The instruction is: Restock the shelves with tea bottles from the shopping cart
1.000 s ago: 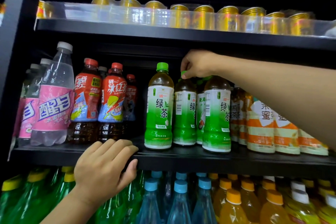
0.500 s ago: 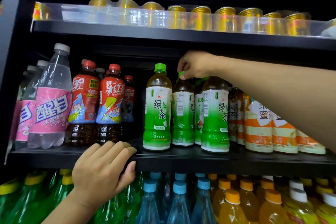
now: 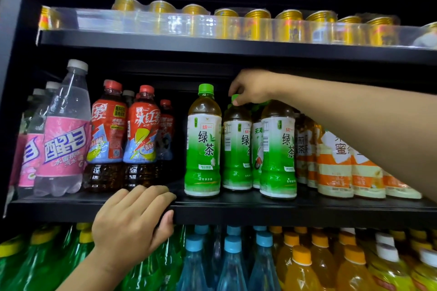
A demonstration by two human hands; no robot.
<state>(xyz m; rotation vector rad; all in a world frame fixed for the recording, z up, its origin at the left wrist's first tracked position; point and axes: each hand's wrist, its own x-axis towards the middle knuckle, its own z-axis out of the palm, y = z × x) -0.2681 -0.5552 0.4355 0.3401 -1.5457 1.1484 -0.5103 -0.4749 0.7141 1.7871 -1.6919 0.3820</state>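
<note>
Black metal middle shelf (image 3: 260, 208) — stock unchanged over the last second, only the view has drifted a little; left hand (image 3: 132, 224) still curled over its front lip, steadying. Green-labelled clear plastic green-tea bottle (image 3: 237, 146), second in its row, just behind the front ones — upright, long axis vertical, cap up. Right hand (image 3: 251, 88) still pinches its green cap (image 3: 234, 98); placement likely near done.

Green tea bottles (image 3: 203, 142) upright, mid shelf (image 3: 283, 207); one's cap pinched by right hand (image 3: 251, 88).
</note>
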